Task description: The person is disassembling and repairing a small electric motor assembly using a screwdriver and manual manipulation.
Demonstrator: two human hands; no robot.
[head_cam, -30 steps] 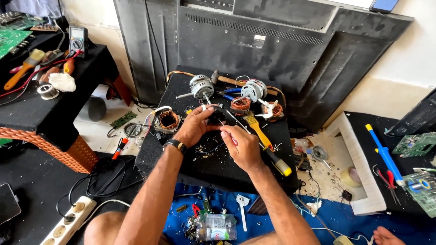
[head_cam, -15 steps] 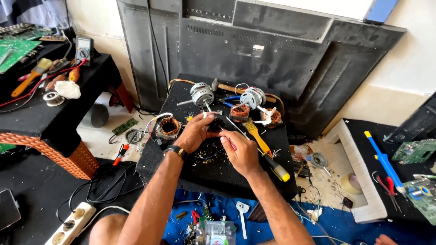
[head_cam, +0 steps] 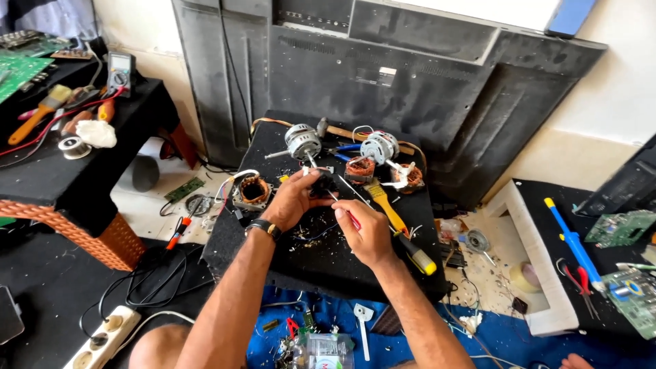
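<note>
Left hand (head_cam: pixel 295 199) grips a small dark part (head_cam: pixel 321 183) at its fingertips, one o'clock from the palm, over the black mat (head_cam: pixel 273 253). Right hand (head_cam: pixel 367 231) pinches a red-handled tool (head_cam: pixel 351 217) (tip aimed at eleven o'clock, touching the part).

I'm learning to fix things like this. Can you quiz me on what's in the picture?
1. True or false: the left hand holds a small dark part.
2. The right hand holds a thin tool with a handle of which colour? A) red B) green C) white
3. What lies just right of the right hand?

Key:
1. True.
2. A, the red tool.
3. A yellow screwdriver.
</note>
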